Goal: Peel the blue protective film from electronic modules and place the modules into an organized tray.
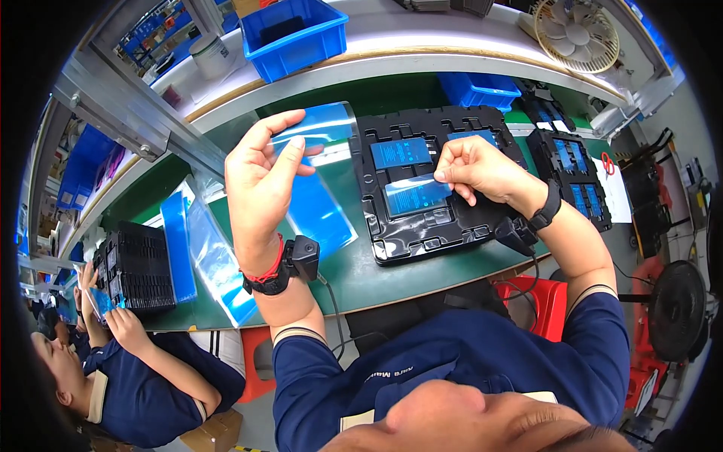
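Observation:
My left hand (260,177) is raised over the bench, its thumb and fingers closed on a see-through blue film sheet (335,120). To its right lies a black plastic tray (392,247) with moulded pockets. Flat blue rectangular pieces, which look like battery packs, sit in it, among them an upper blue pack (401,153). My right hand (482,172) pinches the right edge of a small clear film piece (420,183). That film lies over the lower blue pack (413,202); how much of it touches the pack is hard to tell.
More film sheets (215,248) lie on the green bench (343,279) at left, beside stacked black trays (139,264). A co-worker (151,384) sits further left. Another filled tray (572,177) and red scissors (607,163) lie at right. A blue bin (297,49) stands on the shelf.

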A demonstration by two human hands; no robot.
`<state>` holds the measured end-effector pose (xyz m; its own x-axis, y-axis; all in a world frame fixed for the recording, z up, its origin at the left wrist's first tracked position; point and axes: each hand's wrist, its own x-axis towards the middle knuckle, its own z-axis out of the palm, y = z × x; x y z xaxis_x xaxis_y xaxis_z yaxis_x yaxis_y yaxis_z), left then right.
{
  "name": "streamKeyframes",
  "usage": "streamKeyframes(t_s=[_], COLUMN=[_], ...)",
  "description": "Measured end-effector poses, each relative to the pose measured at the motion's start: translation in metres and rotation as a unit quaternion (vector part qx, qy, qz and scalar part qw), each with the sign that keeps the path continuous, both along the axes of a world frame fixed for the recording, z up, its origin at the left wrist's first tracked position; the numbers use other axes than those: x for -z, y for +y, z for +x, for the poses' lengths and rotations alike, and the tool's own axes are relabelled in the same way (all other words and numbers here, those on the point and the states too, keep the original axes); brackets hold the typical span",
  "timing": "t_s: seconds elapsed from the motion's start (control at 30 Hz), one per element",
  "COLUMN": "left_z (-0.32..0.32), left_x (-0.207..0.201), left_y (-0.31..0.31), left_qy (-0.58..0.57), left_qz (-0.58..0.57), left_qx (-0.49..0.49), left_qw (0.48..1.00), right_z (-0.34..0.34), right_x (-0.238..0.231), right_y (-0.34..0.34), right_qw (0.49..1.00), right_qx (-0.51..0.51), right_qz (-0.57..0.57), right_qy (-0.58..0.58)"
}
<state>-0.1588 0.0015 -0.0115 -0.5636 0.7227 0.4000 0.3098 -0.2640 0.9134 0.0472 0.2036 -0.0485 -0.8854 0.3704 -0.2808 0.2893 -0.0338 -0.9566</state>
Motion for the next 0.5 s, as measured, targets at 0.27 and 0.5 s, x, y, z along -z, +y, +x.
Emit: streamKeyframes(t_s=[0.27,0.5], left_z=[-0.0012,-0.0009], left_x=[-0.0015,-0.0018], left_y=[-0.0008,0.0011], left_qy=[-0.020,-0.019], left_qz=[-0.003,-0.014], left_qx=[0.003,-0.003], left_qw=[1.000,1.000], right_z=[-0.0029,-0.0025], right_x=[-0.0014,-0.0013], right_y=[-0.0031,-0.0033], right_qw=[0.999,0.999], right_qx=[0.000,0.001], right_qz=[0.028,0.038], right_qy=[-0.017,-0.021])
